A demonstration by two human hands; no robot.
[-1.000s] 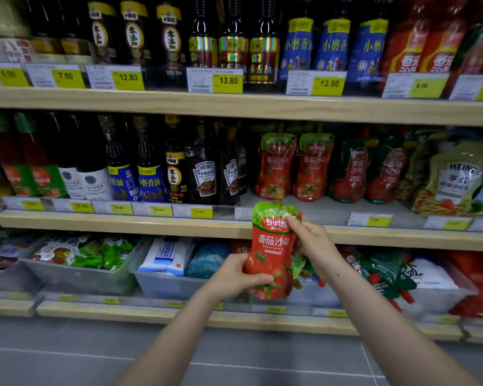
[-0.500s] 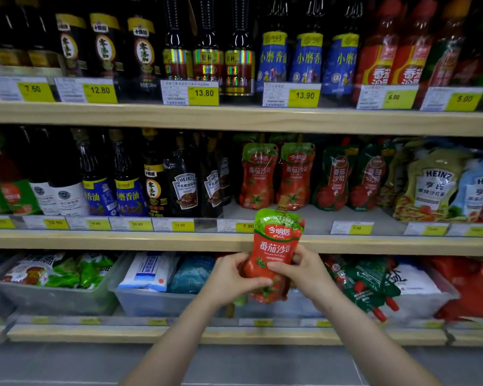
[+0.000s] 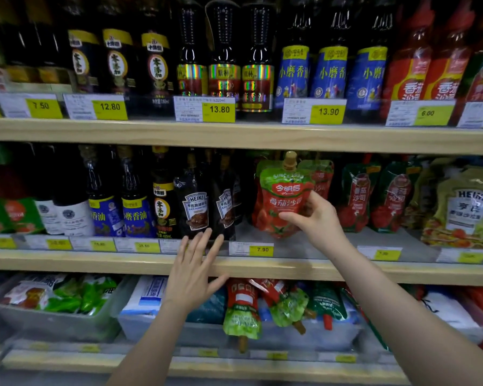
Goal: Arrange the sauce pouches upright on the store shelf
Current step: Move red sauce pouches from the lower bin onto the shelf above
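Note:
My right hand (image 3: 317, 218) grips a red ketchup pouch (image 3: 283, 199) with a green top and a tan cap. The pouch is upright on the middle shelf (image 3: 290, 267), in front of two similar pouches (image 3: 322, 176) standing behind it. My left hand (image 3: 193, 270) is open with spread fingers in front of the shelf edge, holding nothing. Darker green-and-red pouches (image 3: 374, 196) stand upright to the right. More ketchup pouches (image 3: 243, 307) lie tumbled, some cap-down, in a clear bin (image 3: 207, 334) on the shelf below.
Black Heinz sauce pouches (image 3: 195, 207) and dark bottles (image 3: 134, 196) stand left of the held pouch. Heinz dressing pouches (image 3: 463, 207) lean at the far right. Price tags (image 3: 251, 249) line the shelf edge. The upper shelf (image 3: 234, 136) carries tall bottles.
The pouch has gone up from chest height onto the middle shelf in my right hand. My left hand has let go of it and now hovers open by the shelf edge.

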